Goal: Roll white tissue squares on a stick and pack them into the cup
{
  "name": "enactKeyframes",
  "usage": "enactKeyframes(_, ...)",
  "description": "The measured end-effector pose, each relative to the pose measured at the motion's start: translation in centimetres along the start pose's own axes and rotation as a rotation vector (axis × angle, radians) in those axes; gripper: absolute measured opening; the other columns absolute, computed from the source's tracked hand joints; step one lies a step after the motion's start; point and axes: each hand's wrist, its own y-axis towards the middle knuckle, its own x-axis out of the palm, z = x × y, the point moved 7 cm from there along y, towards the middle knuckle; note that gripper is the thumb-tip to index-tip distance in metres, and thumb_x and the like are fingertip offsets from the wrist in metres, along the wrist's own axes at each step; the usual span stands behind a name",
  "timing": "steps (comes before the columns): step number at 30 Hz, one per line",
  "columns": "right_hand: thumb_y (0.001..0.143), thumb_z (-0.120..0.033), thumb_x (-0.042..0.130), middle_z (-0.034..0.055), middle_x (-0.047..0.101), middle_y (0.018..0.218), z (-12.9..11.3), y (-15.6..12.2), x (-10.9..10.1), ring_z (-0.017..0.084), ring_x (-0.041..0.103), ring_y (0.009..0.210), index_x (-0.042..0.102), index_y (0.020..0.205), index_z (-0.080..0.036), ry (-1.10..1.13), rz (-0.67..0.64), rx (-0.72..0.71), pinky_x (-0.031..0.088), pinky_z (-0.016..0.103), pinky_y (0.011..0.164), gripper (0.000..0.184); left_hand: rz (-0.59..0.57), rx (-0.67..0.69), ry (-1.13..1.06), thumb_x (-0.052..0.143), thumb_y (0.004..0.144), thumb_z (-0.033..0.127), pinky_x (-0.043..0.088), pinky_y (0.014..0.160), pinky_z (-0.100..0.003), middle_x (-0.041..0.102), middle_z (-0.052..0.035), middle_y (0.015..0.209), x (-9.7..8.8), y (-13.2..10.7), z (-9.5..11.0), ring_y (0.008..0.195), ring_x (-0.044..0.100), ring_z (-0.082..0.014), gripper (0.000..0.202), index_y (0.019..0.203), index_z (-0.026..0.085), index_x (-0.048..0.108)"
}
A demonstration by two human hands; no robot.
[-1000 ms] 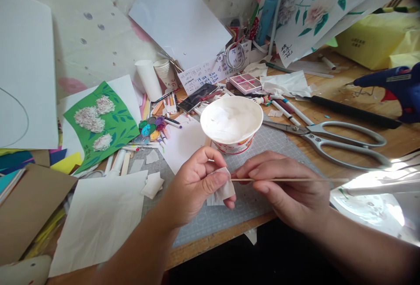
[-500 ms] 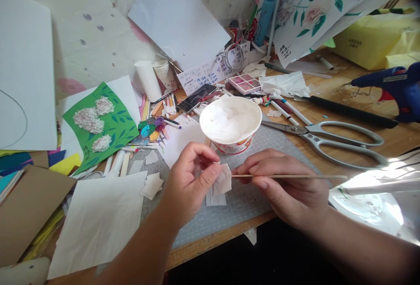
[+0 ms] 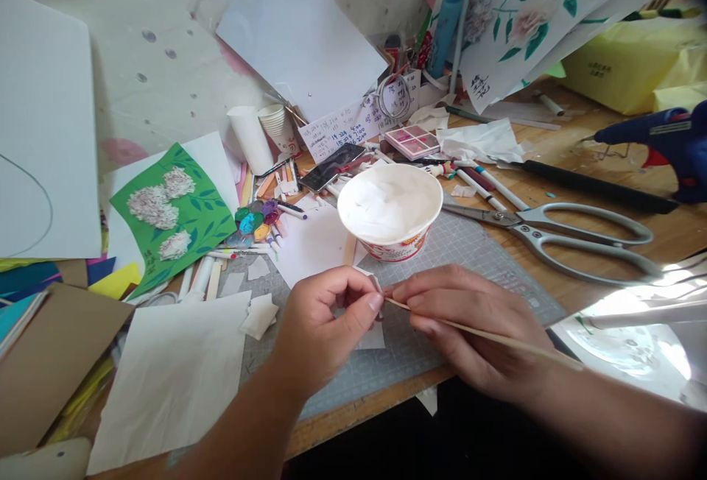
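My left hand [image 3: 325, 325] pinches a small piece of white paper [image 3: 376, 281], mostly hidden behind the fingers. My right hand [image 3: 475, 322] grips a thin wooden stick [image 3: 497, 338] whose tip meets the paper at my left fingertips. Just beyond both hands stands a paper bowl [image 3: 389, 204] with white, fluffy-looking contents. Another white paper piece [image 3: 371, 338] lies on the grey cutting mat [image 3: 409, 366] below my left hand. A few cut paper squares [image 3: 259, 316] rest to the left.
Large scissors [image 3: 557, 233] lie right of the bowl, near a blue glue gun [image 3: 657, 145]. A large white sheet [image 3: 171, 377] lies at the left, below a green flower picture [image 3: 174, 219]. Markers, a phone [image 3: 333, 166] and paper cups [image 3: 250, 140] crowd the back.
The stick has tilted, its far end dropping toward my right wrist. My hands have come closer together, and the paper at my left fingertips has turned or folded and shows less.
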Motion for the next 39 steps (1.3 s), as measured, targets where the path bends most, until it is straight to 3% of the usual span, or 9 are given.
enactKeyframes(8,0.089,-0.006,0.062,0.0126,0.079,0.095,-0.3,-0.2,0.2,0.020,0.079,0.085,0.067,0.108,-0.018,-0.059,0.009,-0.049,0.066,0.027,0.073,0.023,0.045,-0.099,-0.084,0.071,0.072,0.017,0.049,0.050,-0.024,0.065,-0.0008,0.055,0.1,0.4,-0.2,0.051,0.060,-0.0138,0.011,0.061,0.016,0.068)
enactKeyframes(14,0.089,-0.004,0.062,0.0141,0.078,0.093,-0.2,-0.1,0.1,0.018,0.078,0.087,0.069,0.104,-0.014,0.011,0.019,-0.013,0.065,0.025,0.077,0.020,0.015,-0.059,-0.125,0.070,0.075,0.015,0.051,0.054,-0.023,0.066,-0.0005,0.057,0.1,0.3,-0.2,0.055,0.061,-0.0129,0.012,0.063,0.016,0.069)
enactKeyframes(22,0.090,-0.005,0.062,0.0117,0.078,0.090,0.1,0.1,-0.1,0.016,0.076,0.087,0.070,0.103,-0.014,0.029,0.041,0.009,0.064,0.023,0.078,0.018,-0.023,-0.172,-0.305,0.076,0.078,0.023,0.056,0.059,-0.023,0.070,-0.0018,0.062,0.4,0.0,-1.5,0.060,0.064,-0.0135,0.010,0.071,0.016,0.074)
enactKeyframes(39,0.088,-0.001,0.062,0.0112,0.077,0.088,0.6,-0.1,-0.1,0.017,0.075,0.086,0.067,0.102,-0.015,0.096,0.084,0.034,0.063,0.027,0.075,0.021,-0.018,-0.161,-0.213,0.072,0.076,0.014,0.056,0.057,-0.018,0.071,0.0007,0.060,0.4,0.2,-0.9,0.057,0.065,-0.0108,0.008,0.068,0.016,0.071)
